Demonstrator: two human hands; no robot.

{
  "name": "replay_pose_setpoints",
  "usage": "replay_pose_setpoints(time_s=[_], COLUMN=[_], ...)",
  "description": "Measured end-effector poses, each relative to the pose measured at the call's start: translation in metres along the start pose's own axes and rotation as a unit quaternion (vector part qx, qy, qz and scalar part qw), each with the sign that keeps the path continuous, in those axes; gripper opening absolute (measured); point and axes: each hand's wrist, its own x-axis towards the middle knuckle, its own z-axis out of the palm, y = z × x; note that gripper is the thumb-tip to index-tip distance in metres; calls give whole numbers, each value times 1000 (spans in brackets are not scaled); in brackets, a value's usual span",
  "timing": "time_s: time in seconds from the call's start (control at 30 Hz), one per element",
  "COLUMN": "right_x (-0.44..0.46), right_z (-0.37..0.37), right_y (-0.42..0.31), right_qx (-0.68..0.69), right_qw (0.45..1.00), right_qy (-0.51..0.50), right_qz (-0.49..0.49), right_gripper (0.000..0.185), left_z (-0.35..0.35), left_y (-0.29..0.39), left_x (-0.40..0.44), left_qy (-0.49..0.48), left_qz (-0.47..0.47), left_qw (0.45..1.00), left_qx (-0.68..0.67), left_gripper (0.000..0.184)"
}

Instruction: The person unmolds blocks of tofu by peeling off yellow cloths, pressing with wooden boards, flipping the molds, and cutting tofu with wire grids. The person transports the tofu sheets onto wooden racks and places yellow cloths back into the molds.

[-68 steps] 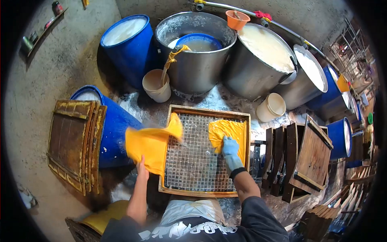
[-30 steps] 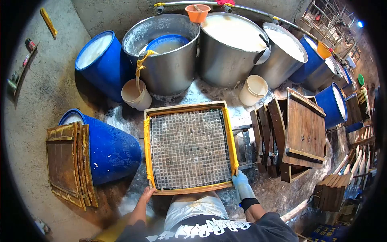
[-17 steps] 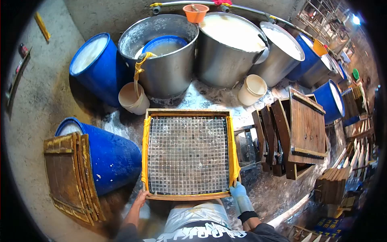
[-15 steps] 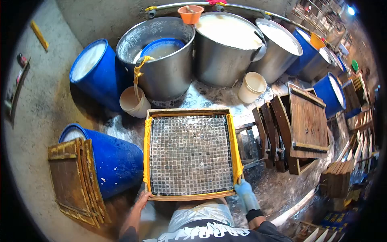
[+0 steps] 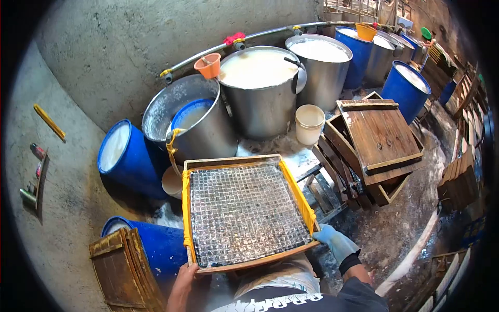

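Note:
A square wooden frame [image 5: 234,162] with a wire grid [image 5: 247,213] across it is held in front of my body, tilted slightly. Yellow strips [image 5: 297,191] are wrapped along its two sides. My left hand [image 5: 184,275], bare, grips the near left corner, its fingers partly hidden by the wood. At the near right corner my right hand [image 5: 337,242], in a light blue glove, is closed on the frame. White liquid or residue at the frame cannot be made out; the grid glistens as if wet.
Large metal vats [image 5: 260,106] and blue barrels [image 5: 132,156] stand along the wall, several with white liquid. A white bucket [image 5: 309,127] sits before them. Stacked wooden boxes [image 5: 382,138] are at right, and wooden boards [image 5: 117,270] lean on a barrel at left. An orange basin [image 5: 208,66] hangs at a vat rim.
My view has turned to the right, so the vats and boxes appear shifted and tilted. The wooden frame has tilted with its right side outward; both hands keep their hold on it.

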Motion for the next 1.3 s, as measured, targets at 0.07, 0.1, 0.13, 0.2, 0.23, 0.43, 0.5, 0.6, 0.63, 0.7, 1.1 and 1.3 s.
replay_pose_setpoints(time_s=[0.07, 0.1, 0.13, 0.2, 0.23, 0.43, 0.5, 0.6, 0.63, 0.7, 1.1, 1.3], right_x=[11, 10, 10, 7, 2, 24, 24, 4, -2, 5, 2, 23], right_z=[16, 23, 28, 35, 37, 62, 65, 41, 32, 37, -9, 18], right_y=[12, 14, 16, 17, 15, 35, 41, 18, 7, 18, -5, 29], right_qx=[47, 31, 13, 18, 89, 153, 149, 118, 65, 27, -199, -214], right_qw=[999, 999, 1000, 1000, 996, 987, 988, 993, 998, 999, 980, 975], right_qy=[-22, -10, 1, -3, -16, -49, -39, -21, -14, -13, 30, 64], right_qz=[-1, 5, 12, 1, 3, -5, -12, -21, -15, -10, 5, -17], right_gripper=[51, 52, 53, 54, 53, 55, 55, 52, 52, 50, 45, 40], left_z=[6, 5, 6, 8, 7, 8, 15, 13, 10, 5, 71, 111], left_y=[32, 42, 50, 68, 69, 68, 75, 64, 54, 11, -243, -235], left_x=[-22, -25, -29, -40, -39, -37, -50, -48, -41, -18, 68, 62], left_qy=[27, 23, 25, 37, 39, 50, 47, 37, 34, 27, -138, -3], left_qz=[31, 26, 28, 30, 32, 114, 100, 55, 51, 29, -98, -165], left_qw=[999, 999, 998, 996, 996, 984, 986, 994, 994, 998, 964, 976], left_qx=[24, 33, 40, 75, 79, 129, 124, 93, 90, 39, -207, -144], left_gripper=[42, 40, 40, 41, 41, 31, 30, 42, 42, 32, 47, 50])
